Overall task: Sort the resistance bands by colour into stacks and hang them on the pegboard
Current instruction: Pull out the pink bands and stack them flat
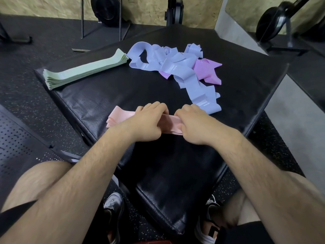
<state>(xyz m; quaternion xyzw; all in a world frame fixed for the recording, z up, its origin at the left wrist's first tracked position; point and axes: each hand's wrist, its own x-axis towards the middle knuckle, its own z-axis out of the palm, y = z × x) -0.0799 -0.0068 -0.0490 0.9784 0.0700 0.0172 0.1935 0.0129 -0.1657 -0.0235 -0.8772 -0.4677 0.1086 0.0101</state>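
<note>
Where the hands are: the left hand [146, 118] and the right hand [193, 124] sit side by side on the pink bands [121, 115].
Fingers: both hands have their fingers curled down over the pink stack and hold it.
Pink bands: a flat stack on the black mat [123, 88], with its left end sticking out past the left hand.
Mat edges: the green bands [84, 70] lie in a neat stack right along the far left edge.
Open room: bare mat lies between the hands and the green stack.
In the way: the blue bands [172, 67] are a messy pile at the far side. One blue tail comes down close to the right hand. The purple bands [205, 69] poke out from under the pile.
Around: a black board with holes [17, 138] lies on the floor to the left, and round weights [105, 9] stand by the back wall.
</note>
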